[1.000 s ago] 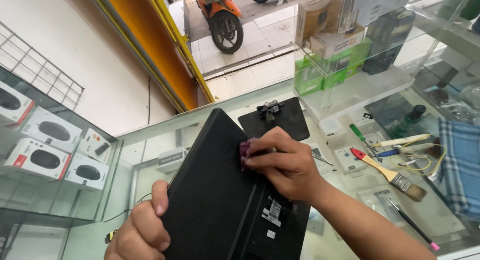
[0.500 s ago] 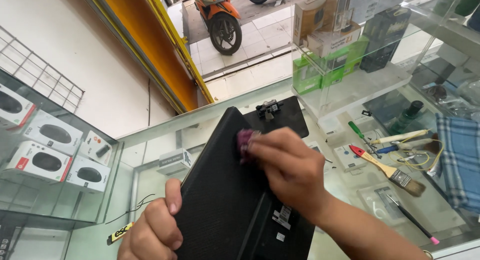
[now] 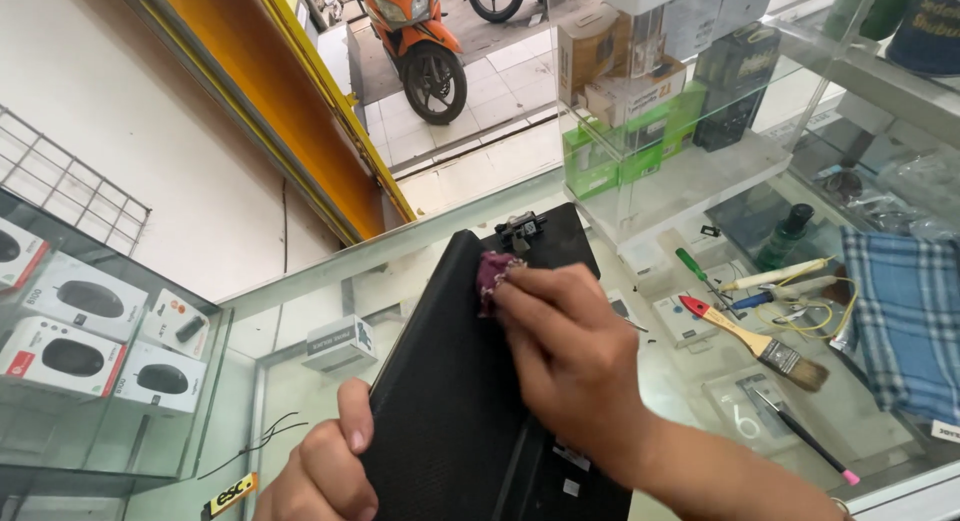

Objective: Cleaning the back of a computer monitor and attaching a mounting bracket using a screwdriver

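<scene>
Pressing a small purple cloth [image 3: 492,274] flat against the upper end of a black laptop [image 3: 450,381] with the right hand [image 3: 570,356], fingers laid together over the cloth and pinning it to the dark casing. Gripping the laptop's lower left edge with the left hand [image 3: 320,471], thumb lying on top of the casing, while holding it tilted above the glass counter [image 3: 300,401]. Lying well apart on the glass to the right: a wooden-handled paintbrush [image 3: 755,341], a green-handled screwdriver [image 3: 695,266] and a blue checked cloth [image 3: 905,321].
</scene>
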